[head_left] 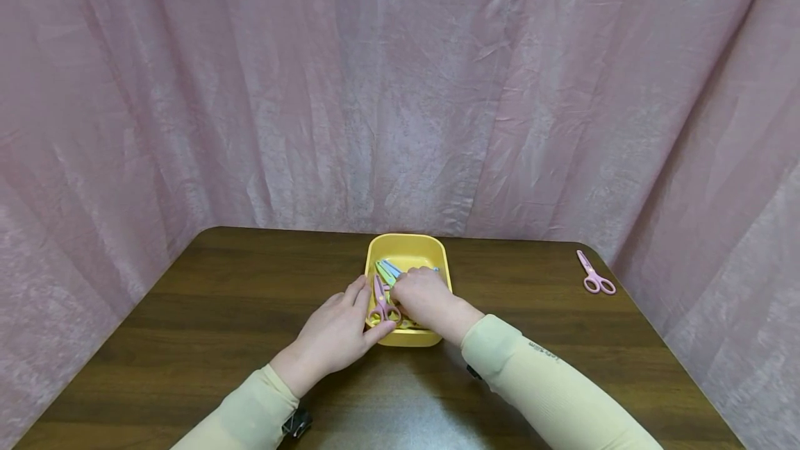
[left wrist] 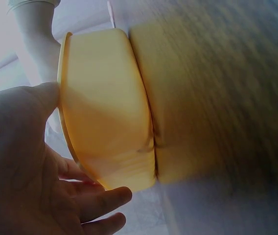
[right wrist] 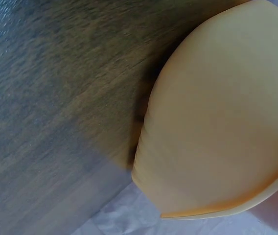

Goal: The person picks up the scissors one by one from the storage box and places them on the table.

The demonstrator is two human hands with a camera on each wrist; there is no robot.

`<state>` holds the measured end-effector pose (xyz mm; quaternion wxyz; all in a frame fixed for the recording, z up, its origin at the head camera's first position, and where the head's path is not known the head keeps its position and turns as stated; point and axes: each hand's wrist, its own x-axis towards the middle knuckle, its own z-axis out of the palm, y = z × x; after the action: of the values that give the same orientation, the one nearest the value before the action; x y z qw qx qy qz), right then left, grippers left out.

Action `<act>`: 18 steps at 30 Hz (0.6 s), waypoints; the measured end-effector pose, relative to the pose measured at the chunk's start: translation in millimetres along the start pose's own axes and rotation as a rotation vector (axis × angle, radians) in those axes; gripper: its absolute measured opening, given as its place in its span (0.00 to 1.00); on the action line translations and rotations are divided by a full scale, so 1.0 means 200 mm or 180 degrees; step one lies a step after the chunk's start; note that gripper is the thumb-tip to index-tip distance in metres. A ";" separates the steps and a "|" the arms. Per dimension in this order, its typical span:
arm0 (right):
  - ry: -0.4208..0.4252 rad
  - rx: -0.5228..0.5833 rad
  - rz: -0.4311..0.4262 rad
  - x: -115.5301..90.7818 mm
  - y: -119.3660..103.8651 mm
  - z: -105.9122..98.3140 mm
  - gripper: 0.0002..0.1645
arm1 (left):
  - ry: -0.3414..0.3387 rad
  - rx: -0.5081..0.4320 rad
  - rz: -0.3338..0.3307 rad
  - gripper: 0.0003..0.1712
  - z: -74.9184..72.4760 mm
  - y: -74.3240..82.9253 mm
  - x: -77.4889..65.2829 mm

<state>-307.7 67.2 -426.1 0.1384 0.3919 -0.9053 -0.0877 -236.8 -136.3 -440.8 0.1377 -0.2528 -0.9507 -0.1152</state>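
A yellow plastic bin [head_left: 409,339] holds several small scissors. Inside, a pink pair of scissors [head_left: 378,295] leans along the left wall, with a green piece [head_left: 384,273] and a blue piece [head_left: 393,269] behind it. My left hand [head_left: 337,328] rests against the bin's front left corner, thumb at the front rim and fingers fairly straight along the left side. My right hand [head_left: 425,297] reaches down into the bin from the right. Its fingers are hidden among the contents, and I cannot tell what they hold. The right wrist view shows mostly the bin's outer wall [right wrist: 217,107].
Another pink pair of scissors [head_left: 594,276] lies on the dark wooden table [head_left: 262,283] near its far right corner. A pink curtain [head_left: 406,89] hangs behind the table and along its sides.
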 end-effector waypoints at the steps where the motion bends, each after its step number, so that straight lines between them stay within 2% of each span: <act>1: 0.0010 0.0015 -0.0010 0.00 0.00 0.00 0.08 | 0.0009 0.0001 0.0009 0.52 0.00 0.00 0.00; 7: 0.0105 0.0122 -0.0072 0.00 0.01 -0.01 0.12 | 0.0057 0.0021 0.0055 0.52 0.00 0.00 0.00; 18: 0.0023 0.0216 -0.0065 -0.01 0.03 -0.02 0.17 | 0.0040 0.0001 0.0021 0.52 0.00 0.00 0.00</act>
<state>-309.3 71.3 -421.7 0.1274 0.4060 -0.9032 -0.0568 -236.9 -136.7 -441.5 0.1441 -0.2551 -0.9490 -0.1162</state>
